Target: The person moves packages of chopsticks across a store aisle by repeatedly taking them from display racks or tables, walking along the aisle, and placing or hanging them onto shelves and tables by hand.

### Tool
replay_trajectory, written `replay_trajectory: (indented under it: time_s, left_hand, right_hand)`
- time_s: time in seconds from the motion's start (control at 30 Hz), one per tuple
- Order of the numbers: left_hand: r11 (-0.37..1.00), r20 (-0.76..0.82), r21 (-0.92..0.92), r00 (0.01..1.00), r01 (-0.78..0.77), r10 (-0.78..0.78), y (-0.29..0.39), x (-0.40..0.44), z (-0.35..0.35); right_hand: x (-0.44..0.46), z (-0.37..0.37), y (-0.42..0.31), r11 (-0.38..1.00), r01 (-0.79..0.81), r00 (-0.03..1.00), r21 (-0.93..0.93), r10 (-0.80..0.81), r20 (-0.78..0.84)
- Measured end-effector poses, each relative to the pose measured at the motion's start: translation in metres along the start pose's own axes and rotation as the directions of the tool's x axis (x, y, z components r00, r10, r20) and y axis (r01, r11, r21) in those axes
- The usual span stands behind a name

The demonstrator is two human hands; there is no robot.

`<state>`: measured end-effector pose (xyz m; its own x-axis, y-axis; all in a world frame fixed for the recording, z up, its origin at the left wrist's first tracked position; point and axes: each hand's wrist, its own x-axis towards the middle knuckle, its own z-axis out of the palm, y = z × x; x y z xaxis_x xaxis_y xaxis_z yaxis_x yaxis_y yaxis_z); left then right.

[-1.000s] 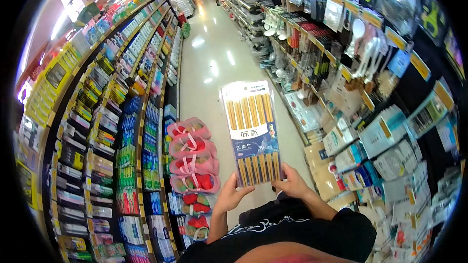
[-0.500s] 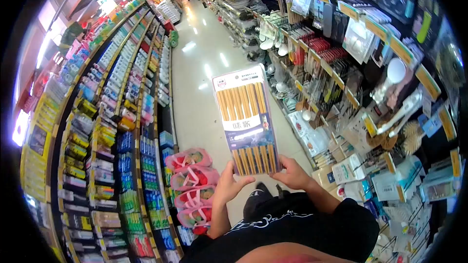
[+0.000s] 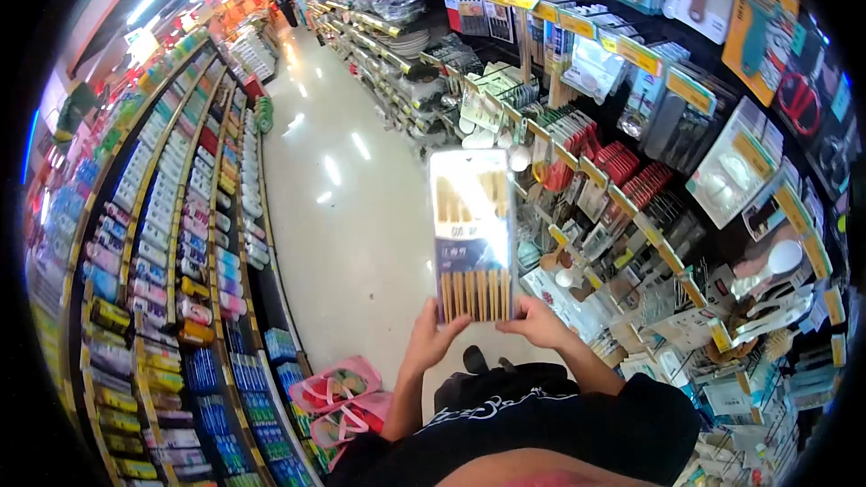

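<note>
A flat pack of wooden chopsticks (image 3: pixel 474 243) is held upright in front of me, with a white and dark blue label across its middle. Glare covers part of its upper half. My left hand (image 3: pixel 433 335) grips the lower left corner, its thumb on the front. At the lower right corner, my right hand (image 3: pixel 538 323) holds the pack too, with its thumb near the edge. The fingers behind the pack are hidden.
Shelves of bottles and small boxes (image 3: pixel 194 243) run along the left. Hanging kitchen tools (image 3: pixel 631 171) fill the right rack. Pink bags (image 3: pixel 341 392) stand at the lower left. A person in dark clothes (image 3: pixel 286 7) is far down the aisle (image 3: pixel 334 216).
The view has turned toward the right rack, so the shelves and aisle sit further left. The pack, still in both hands, now stands more upright and catches strong glare.
</note>
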<state>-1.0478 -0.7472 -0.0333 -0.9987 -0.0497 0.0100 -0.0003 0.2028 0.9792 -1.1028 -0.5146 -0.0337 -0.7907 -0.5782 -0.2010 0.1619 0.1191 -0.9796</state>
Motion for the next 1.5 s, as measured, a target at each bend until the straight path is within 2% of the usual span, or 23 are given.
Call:
replay_trajectory:
  time_s: [0.03, 0.13, 0.17, 0.27, 0.3, 0.4, 0.53, 0.57, 0.67, 0.73, 0.87, 0.93, 1.17, 1.23, 1.37, 1.47, 1.5]
  left_hand:
    - [0.999, 0.015, -0.026, 0.999, -0.038, 0.038, 0.01, 0.029, -0.007]
    - [0.992, 0.122, -0.101, 0.989, -0.076, 0.088, 0.025, 0.107, -0.022]
    - [0.989, 0.169, -0.124, 0.981, -0.077, 0.097, 0.027, 0.128, -0.026]
    - [0.972, 0.239, -0.236, 0.97, 0.019, 0.039, 0.016, 0.184, -0.021]
    - [0.966, 0.279, -0.247, 0.96, 0.076, -0.005, 0.017, 0.201, -0.02]
    - [0.937, 0.361, -0.322, 0.932, 0.139, -0.014, 0.005, 0.255, -0.011]
    - [0.941, 0.401, -0.309, 0.916, 0.136, -0.001, 0.004, 0.335, -0.006]
    - [0.941, 0.429, -0.317, 0.903, 0.117, 0.032, 0.009, 0.359, -0.008]
    - [0.95, 0.51, -0.3, 0.857, 0.091, 0.079, 0.015, 0.425, -0.006]
    - [0.969, 0.558, -0.23, 0.828, 0.091, 0.055, 0.003, 0.467, 0.0]
    - [0.955, 0.624, -0.281, 0.774, 0.094, 0.107, 0.012, 0.527, 0.017]
    - [0.942, 0.669, -0.303, 0.735, 0.142, 0.105, 0.015, 0.55, 0.024]
    - [0.958, 0.756, -0.258, 0.643, 0.125, 0.12, -0.028, 0.618, 0.034]
    - [0.966, 0.782, -0.254, 0.598, 0.052, 0.174, -0.027, 0.641, 0.032]
    - [0.961, 0.819, -0.272, 0.514, -0.041, 0.254, -0.013, 0.683, 0.03]
    - [0.962, 0.85, -0.267, 0.454, -0.064, 0.266, -0.015, 0.714, 0.024]
    - [0.963, 0.864, -0.264, 0.432, -0.054, 0.261, -0.019, 0.723, 0.023]
  right_hand:
    - [0.02, -0.004, -0.006, 0.993, -0.047, 0.997, -0.11, 0.039, -0.07]
    - [0.07, -0.016, -0.017, 0.989, 0.148, 0.968, -0.003, -0.146, -0.202]
    - [0.078, -0.022, -0.03, 0.99, 0.131, 0.964, -0.049, -0.139, -0.226]
    - [0.114, -0.031, -0.044, 0.917, 0.299, 0.916, 0.266, -0.197, -0.35]
    - [0.124, -0.044, -0.042, 0.937, 0.237, 0.925, 0.256, -0.137, -0.353]
    - [0.168, -0.071, -0.029, 0.925, 0.282, 0.888, 0.253, -0.152, -0.434]
    - [0.228, -0.109, -0.046, 0.898, 0.32, 0.858, 0.301, -0.14, -0.495]
    - [0.242, -0.125, -0.051, 0.941, 0.269, 0.87, 0.206, -0.146, -0.472]
    - [0.281, -0.152, -0.066, 0.921, 0.287, 0.854, 0.262, -0.123, -0.506]
    - [0.303, -0.169, -0.066, 0.906, 0.353, 0.802, 0.235, -0.164, -0.574]
    - [0.339, -0.199, -0.062, 0.905, 0.399, 0.715, 0.149, -0.204, -0.669]
    - [0.348, -0.209, -0.062, 0.913, 0.386, 0.684, 0.131, -0.188, -0.705]
    - [0.374, -0.221, -0.071, 0.968, 0.25, 0.555, -0.029, -0.168, -0.815]
    - [0.388, -0.219, -0.069, 0.97, 0.235, 0.505, -0.059, -0.173, -0.846]
    - [0.418, -0.212, -0.079, 0.966, 0.251, 0.426, 0.056, -0.059, -0.903]
    - [0.443, -0.205, -0.079, 0.964, 0.262, 0.321, -0.038, -0.124, -0.939]
    - [0.453, -0.201, -0.082, 0.94, 0.342, 0.288, -0.014, -0.119, -0.95]
